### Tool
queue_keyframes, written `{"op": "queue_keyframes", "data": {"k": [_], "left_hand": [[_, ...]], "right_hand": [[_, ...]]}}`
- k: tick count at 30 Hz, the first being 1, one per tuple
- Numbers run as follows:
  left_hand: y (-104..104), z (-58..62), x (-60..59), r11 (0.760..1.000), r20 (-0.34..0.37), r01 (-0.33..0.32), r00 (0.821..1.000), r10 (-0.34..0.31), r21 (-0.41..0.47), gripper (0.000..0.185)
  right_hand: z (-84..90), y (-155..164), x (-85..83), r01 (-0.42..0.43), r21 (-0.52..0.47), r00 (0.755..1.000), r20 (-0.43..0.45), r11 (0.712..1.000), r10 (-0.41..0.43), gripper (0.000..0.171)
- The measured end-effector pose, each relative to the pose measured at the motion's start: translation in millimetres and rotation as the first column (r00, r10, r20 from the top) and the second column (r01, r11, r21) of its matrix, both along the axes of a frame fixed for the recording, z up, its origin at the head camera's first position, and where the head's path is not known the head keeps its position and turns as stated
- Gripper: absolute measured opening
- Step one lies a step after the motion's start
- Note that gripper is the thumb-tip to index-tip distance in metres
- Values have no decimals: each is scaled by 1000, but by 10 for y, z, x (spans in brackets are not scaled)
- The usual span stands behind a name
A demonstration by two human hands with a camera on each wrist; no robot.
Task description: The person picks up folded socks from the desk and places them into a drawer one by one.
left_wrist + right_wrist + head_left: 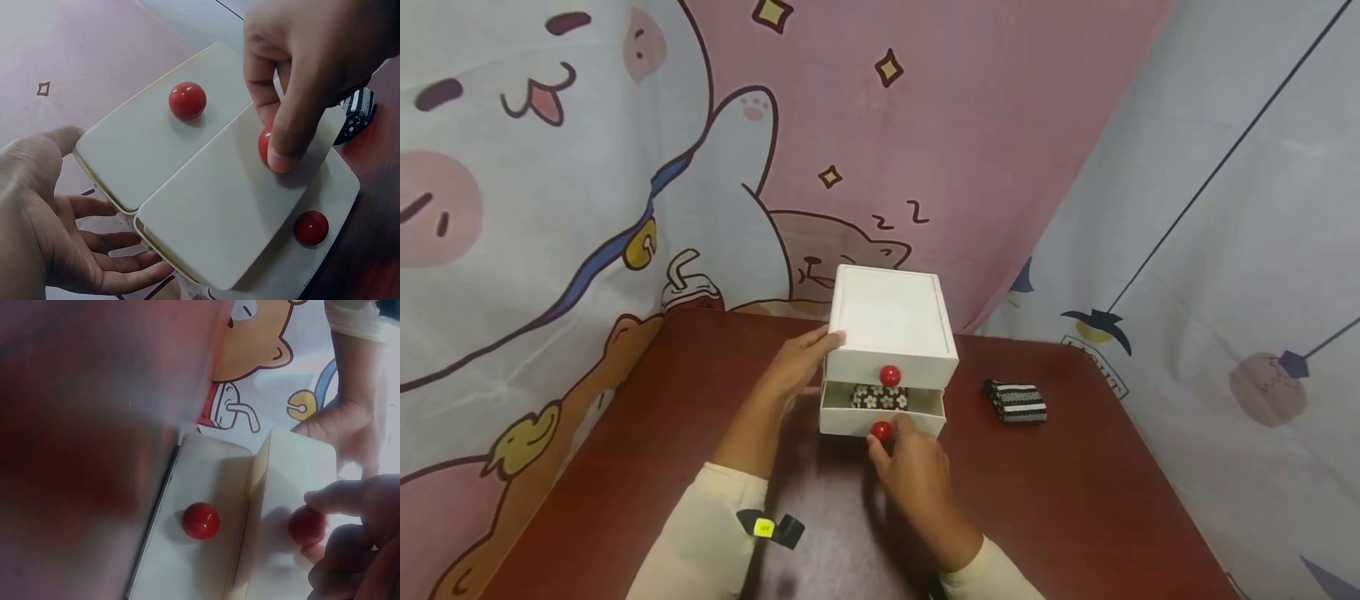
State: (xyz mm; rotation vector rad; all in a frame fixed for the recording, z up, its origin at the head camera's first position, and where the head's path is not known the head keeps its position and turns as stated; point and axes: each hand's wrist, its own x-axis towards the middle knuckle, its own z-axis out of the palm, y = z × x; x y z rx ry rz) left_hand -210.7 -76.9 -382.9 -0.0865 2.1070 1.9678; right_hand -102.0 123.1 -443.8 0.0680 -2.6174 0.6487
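Note:
A white drawer unit (891,310) with round red knobs stands on the table. Its middle drawer (215,206) is pulled partly out, and a dark flower-patterned folded cloth (878,397) shows inside. My right hand (917,467) pinches that drawer's red knob (307,525) between thumb and fingers. Against the unit's left side rests my left hand (793,364), its fingers extended along the side and its thumb near the top front corner. The top drawer (147,137), with its own knob (187,100), looks closed. Below the pulled drawer, the bottom drawer's knob (201,520) is visible.
To the right of the unit, a black-and-white striped folded cloth (1017,402) lies on the reddish-brown table (1060,500). Printed cartoon fabric (962,125) hangs behind the table and along its sides.

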Motion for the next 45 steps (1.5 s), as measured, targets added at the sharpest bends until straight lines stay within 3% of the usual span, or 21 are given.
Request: {"op": "queue_keyframes", "data": {"k": [23, 45], "left_hand": [[-6, 17, 17, 1000, 0, 8, 1000, -8, 10, 77], [3, 12, 14, 1000, -1, 0, 1000, 0, -2, 77]], "right_hand": [[4, -15, -366, 14, -16, 999, 48, 1000, -14, 27], [-27, -18, -409, 28, -39, 998, 54, 999, -26, 31]]}}
